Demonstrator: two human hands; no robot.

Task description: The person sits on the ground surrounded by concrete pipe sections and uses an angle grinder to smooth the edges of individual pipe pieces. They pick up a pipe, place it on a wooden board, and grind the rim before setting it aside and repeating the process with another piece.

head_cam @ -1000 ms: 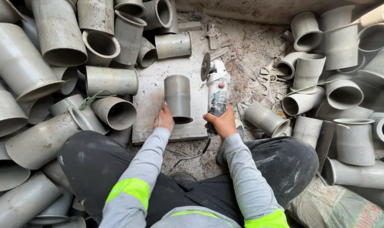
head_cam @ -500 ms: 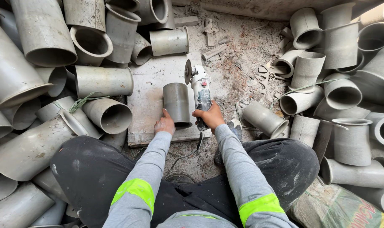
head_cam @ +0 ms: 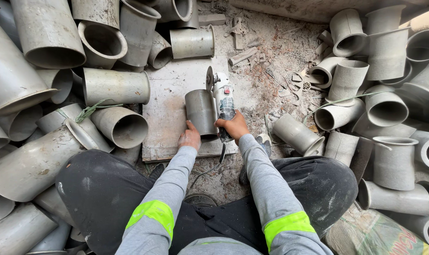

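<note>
A short grey pipe piece [head_cam: 200, 111] lies on a flat wooden board [head_cam: 169, 113] in front of me. My left hand [head_cam: 190, 138] presses on its near end, fingers touching the rim. My right hand [head_cam: 233, 126] grips an angle grinder [head_cam: 222, 97], white and dark, lying right beside the pipe's right side. The grinder's disc [head_cam: 208, 78] sits at the far end, next to the pipe's far edge. Its cord [head_cam: 212, 166] trails back between my knees.
Heaps of grey pipe sockets crowd the left [head_cam: 115, 87] and right [head_cam: 384, 107] sides. One loose pipe [head_cam: 298, 134] lies by my right knee. Wood scraps and dust [head_cam: 271, 61] cover the ground beyond the board. A printed sack [head_cam: 374, 233] sits at lower right.
My right hand has brought the grinder leftward from the board's right edge to lie against the pipe. My left hand stays on the pipe's near end.
</note>
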